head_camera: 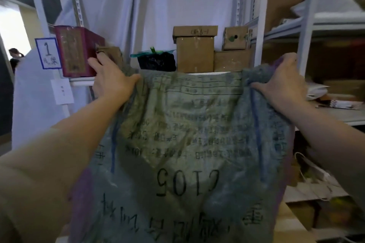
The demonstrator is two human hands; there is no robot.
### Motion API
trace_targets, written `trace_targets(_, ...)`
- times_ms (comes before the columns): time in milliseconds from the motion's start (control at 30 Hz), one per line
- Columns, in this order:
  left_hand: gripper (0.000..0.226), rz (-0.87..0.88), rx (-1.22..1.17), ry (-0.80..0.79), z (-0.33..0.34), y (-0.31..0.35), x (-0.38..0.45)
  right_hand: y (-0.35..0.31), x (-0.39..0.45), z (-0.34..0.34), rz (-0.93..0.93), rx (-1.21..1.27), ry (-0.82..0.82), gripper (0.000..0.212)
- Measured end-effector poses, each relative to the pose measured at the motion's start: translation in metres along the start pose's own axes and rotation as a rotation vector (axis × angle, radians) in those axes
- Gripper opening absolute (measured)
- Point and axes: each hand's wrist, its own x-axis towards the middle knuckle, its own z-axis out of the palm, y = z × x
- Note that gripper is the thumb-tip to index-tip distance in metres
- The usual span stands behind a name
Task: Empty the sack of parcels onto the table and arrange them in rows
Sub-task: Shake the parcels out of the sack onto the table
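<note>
A grey-green woven sack (187, 144) hangs in front of me, held up high and upside down, so its printed writing and the number on it read inverted. My left hand (112, 81) grips its upper left corner. My right hand (280, 83) grips the upper right corner. The cloth spreads wide between both hands and hides the table and whatever lies below. No parcels from the sack are visible.
Behind the sack a white shelf (83, 81) carries a dark red box (77, 51), a black bag (157, 62) and brown cardboard boxes (194, 49). More shelving (316, 23) with boxes stands to the right. A person (14, 59) stands far left in a doorway.
</note>
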Motion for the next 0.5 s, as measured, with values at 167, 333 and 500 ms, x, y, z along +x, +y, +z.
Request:
trace_targets(167, 0.095, 0.057, -0.033, -0.131, -0.006, 0.050, -0.017, -0.005, 0.005, -0.019, 0.204, 0.099, 0.135, 0.062)
trace_targets(333, 0.126, 0.165, -0.259, -0.532, 0.004, 0.113, -0.052, -0.038, 0.012, -0.017, 0.327, 0.582, 0.138, 0.061)
trace_targets(500, 0.139, 0.211, -0.605, -0.709, 0.034, 0.135, -0.066, -0.067, -0.005, -0.007, 0.315, 1.037, -0.320, 0.054)
